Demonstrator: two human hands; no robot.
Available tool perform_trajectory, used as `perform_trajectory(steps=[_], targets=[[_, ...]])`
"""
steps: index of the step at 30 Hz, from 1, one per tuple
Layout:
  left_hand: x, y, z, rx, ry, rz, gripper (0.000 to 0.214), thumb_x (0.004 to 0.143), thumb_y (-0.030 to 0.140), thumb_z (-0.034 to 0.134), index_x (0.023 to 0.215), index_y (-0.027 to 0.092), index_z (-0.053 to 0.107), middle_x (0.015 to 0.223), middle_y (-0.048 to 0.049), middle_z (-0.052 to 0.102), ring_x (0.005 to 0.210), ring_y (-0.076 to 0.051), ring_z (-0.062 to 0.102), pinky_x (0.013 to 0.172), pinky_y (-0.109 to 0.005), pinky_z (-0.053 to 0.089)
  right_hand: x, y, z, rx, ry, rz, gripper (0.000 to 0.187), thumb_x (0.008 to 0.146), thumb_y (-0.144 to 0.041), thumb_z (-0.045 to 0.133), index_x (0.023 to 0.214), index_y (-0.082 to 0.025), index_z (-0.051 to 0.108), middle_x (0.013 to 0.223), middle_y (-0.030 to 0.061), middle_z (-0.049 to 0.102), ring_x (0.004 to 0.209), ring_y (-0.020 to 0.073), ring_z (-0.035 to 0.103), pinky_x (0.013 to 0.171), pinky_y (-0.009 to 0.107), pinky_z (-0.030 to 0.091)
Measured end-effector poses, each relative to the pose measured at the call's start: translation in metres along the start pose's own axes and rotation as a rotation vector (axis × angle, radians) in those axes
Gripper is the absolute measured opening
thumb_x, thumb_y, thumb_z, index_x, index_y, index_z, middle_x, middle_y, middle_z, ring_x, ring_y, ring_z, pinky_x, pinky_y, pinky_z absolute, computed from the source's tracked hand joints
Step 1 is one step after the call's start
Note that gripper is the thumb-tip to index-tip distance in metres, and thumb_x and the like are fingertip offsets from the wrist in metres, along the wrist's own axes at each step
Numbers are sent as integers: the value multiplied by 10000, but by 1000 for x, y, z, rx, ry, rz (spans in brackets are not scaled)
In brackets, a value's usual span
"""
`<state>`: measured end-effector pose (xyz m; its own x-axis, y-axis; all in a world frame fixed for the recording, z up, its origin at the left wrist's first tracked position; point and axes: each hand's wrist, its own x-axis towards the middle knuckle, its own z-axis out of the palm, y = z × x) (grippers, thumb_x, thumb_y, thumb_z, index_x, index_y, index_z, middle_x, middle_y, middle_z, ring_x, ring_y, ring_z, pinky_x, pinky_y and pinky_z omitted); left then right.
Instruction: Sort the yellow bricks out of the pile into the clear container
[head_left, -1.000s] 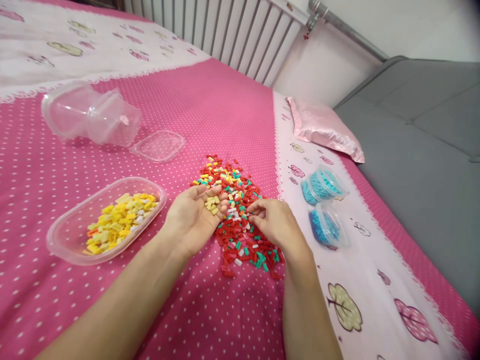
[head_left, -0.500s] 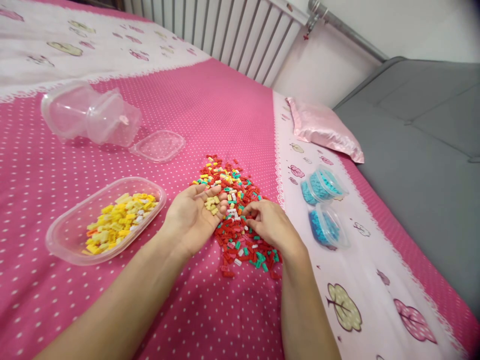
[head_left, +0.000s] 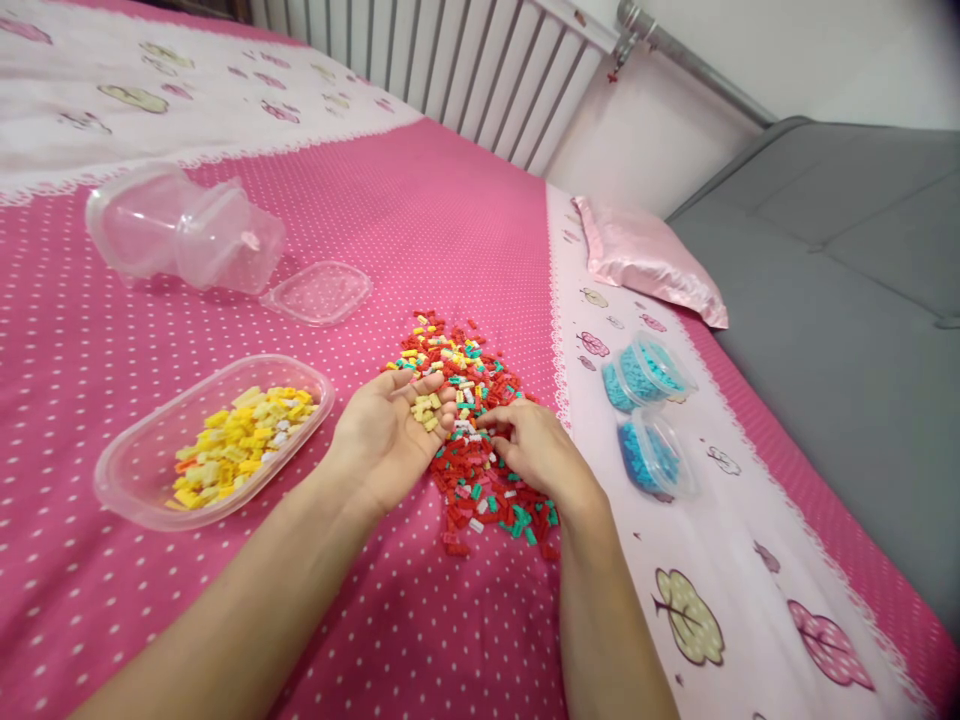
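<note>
My left hand [head_left: 382,435] is turned palm up, its fingers slightly curled, cradling several pale yellow toy bricks [head_left: 427,410]. Beside it my right hand [head_left: 529,440] reaches palm down over the mixed pile of small bricks [head_left: 480,480], thumb and forefinger close together at the pile's middle. Whatever is between those fingertips is too small to make out. Red bricks dominate the pile, with green, white, pink and yellow ones among them. To the left, an oval clear plastic tub [head_left: 135,480] holds yellow bricks [head_left: 240,440], plus a few white and orange ones.
Two small clear tubs of blue bricks, one light [head_left: 641,372] and one darker [head_left: 649,455], lie at the right. Stacked clear containers [head_left: 180,230] rest on their side at far left, near a clear lid [head_left: 319,293]. A pink pillow [head_left: 649,255] lies by the grey headboard [head_left: 825,230].
My right hand has shifted slightly left within the pile, its forefinger stretching further toward my left fingertips. My left hand stays put with its bricks.
</note>
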<state>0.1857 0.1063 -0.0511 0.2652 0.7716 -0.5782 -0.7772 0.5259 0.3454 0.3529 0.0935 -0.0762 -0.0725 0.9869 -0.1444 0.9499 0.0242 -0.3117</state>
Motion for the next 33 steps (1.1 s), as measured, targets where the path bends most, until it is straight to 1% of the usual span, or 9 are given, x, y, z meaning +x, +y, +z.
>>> perform_trajectory(steps=[7,11,16,21,24,27,30,32,33], targets=[[1,0,-1,33,-2,15,191,846,147,352,831,123,540,657,-60,549,561,-129,532,493,-216,476,3,-4,1,18,59,68,185,772,-173,649,914,-242,746,883,40,675,766,159,596,741,278,440],[0,1,-1,43,-6,15,198,849,149,350,799,115,538,643,-69,550,563,-134,535,492,-216,483,3,-2,-1,64,76,36,131,760,-149,654,834,-215,739,820,32,680,736,153,593,701,265,436],[-1,0,1,63,10,14,206,852,148,340,787,112,532,664,-69,545,566,-123,528,505,-216,498,-2,2,-9,153,212,-5,87,774,-210,645,803,-211,727,789,25,675,652,138,562,663,272,431],[-2,-1,1,69,33,10,183,851,124,346,791,120,519,715,-66,564,598,-123,557,548,-227,523,-10,-9,-19,360,395,-179,91,798,-228,629,834,-189,703,832,26,672,657,121,570,660,258,457],[-1,-3,0,69,10,-30,204,864,133,338,833,103,537,737,-75,579,632,-131,581,597,-231,539,-16,-22,-23,445,421,-305,85,811,-229,623,839,-193,694,848,27,668,690,118,585,669,250,475],[-2,-5,0,63,-51,-92,231,876,141,330,888,89,555,751,-88,592,646,-130,590,621,-226,541,-20,-31,-24,486,423,-368,136,808,-224,628,927,-219,694,887,21,675,683,111,585,676,255,488],[-3,-5,1,58,-60,-105,231,879,141,335,909,92,559,792,-100,608,689,-142,609,655,-240,550,-21,-29,-24,508,471,-326,186,797,-215,630,973,-223,690,885,20,684,665,108,585,671,257,490],[-3,-5,1,55,-44,-91,226,880,145,342,911,89,559,813,-107,611,728,-154,621,680,-249,553,-19,-24,-23,517,472,-239,127,781,-209,632,888,-201,698,830,19,692,645,110,588,637,246,480],[-4,-4,2,57,-34,-82,225,881,148,345,911,86,559,814,-109,609,730,-155,621,679,-247,553,-19,-21,-22,508,430,-187,93,767,-202,636,835,-192,699,788,13,693,624,109,586,611,239,470]])
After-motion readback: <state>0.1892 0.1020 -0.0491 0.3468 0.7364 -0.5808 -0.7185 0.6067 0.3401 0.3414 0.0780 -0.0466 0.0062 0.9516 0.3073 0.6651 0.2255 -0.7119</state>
